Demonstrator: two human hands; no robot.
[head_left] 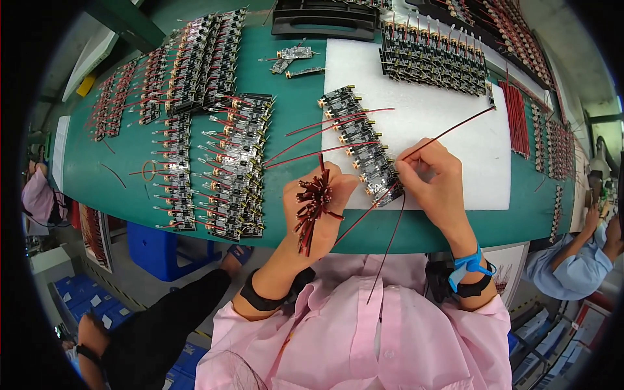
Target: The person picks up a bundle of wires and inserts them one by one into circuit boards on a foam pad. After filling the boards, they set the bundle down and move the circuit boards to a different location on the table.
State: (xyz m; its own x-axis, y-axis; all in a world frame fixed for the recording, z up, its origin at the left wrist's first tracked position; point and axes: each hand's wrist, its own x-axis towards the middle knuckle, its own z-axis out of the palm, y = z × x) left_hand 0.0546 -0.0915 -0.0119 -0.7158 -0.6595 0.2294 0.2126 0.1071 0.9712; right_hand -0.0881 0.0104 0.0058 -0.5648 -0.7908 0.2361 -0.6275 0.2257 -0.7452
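two hands worked at the near edge of the green surface (97, 162). the left hand (318, 208) was closed around a bundle of red wires (313, 205), its long axis running roughly toward the person, ends fanned upward. the right hand (432, 179) pinched a single red-and-black wire (448, 133) between fingertips, the wire slanting away up and right. just between the hands, touching the right fingertips, lay a row of small circuit boards (364, 146) on a white foam sheet (455, 110), running diagonally away to the left. the right hand was nearer the row's near end. open foam lay beyond; more boards (234, 169) crowded the left.
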